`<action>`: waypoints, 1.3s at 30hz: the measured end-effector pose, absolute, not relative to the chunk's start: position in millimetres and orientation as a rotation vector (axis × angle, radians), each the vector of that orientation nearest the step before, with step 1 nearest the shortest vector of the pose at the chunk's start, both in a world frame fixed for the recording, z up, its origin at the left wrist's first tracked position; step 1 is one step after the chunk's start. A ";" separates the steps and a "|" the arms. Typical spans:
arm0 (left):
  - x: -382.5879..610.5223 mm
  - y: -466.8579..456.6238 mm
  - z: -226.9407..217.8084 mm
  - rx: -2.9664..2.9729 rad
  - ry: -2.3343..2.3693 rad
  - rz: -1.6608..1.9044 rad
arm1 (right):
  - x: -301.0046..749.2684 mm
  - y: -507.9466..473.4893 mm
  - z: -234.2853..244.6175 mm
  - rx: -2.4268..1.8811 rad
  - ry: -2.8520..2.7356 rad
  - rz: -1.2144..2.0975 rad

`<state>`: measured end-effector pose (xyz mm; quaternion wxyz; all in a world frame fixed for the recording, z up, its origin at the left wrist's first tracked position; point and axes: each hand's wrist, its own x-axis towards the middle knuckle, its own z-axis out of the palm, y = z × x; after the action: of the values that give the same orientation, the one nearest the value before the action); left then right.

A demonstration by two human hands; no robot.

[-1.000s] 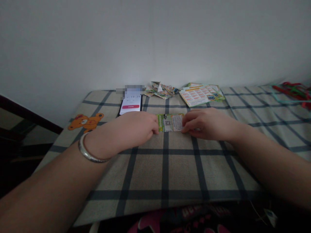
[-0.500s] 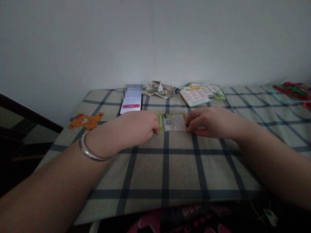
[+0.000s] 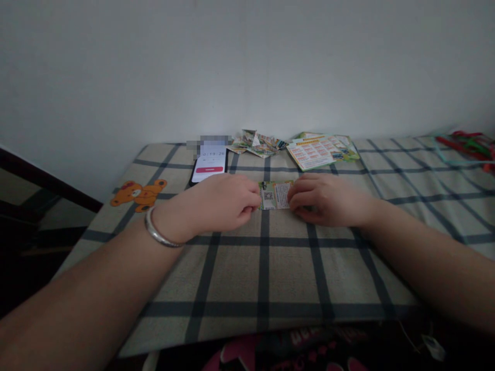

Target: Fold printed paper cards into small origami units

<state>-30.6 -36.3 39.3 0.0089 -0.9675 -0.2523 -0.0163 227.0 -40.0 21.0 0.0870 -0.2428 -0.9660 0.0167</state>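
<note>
A small printed paper card (image 3: 275,195), green and white with a QR code and lines of text, lies across the checked tablecloth between my hands. My left hand (image 3: 232,202), with a silver bangle at the wrist, is closed on the card's left end. At the opposite end, the fingers of my right hand (image 3: 320,198) are bent and pinch the right edge. Both ends of the card are covered by my fingers. Behind it lie folded paper pieces (image 3: 261,144) and, to their right, flat printed sheets (image 3: 312,153).
A phone (image 3: 210,165) showing a running timer lies behind my left hand. An orange bear figure (image 3: 139,196) is at the table's left. Red and green items (image 3: 469,147) sit at the far right. The wall (image 3: 247,67) borders the back edge of the checked tablecloth (image 3: 290,278).
My hands have come closer together along the card, the left shifting right and the right shifting left. Less of the card shows between them. The timer has advanced by a second.
</note>
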 end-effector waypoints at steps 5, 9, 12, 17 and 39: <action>-25.1 -34.8 28.4 -3.065 -0.636 -0.170 | 219.8 -38.9 12.6 -0.662 -2.870 -0.039; -22.7 -34.4 23.7 -3.046 -0.631 -0.180 | 218.0 -39.5 11.5 -0.657 -2.845 -0.039; -21.7 -35.5 23.9 -3.023 -0.636 -0.166 | 217.1 -39.7 11.8 -0.675 -2.840 -0.016; -20.9 -36.9 26.3 -3.019 -0.664 -0.140 | 216.7 -40.0 15.0 -0.725 -2.866 -0.012; -33.3 -27.0 39.9 -3.053 -0.762 -0.052 | 236.0 -44.7 35.3 -0.913 -2.880 0.089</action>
<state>-33.3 -27.0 39.9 -0.0027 -0.9701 -0.2422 -0.0166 236.0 -44.7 35.3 0.0597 -0.3016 -0.9511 0.0294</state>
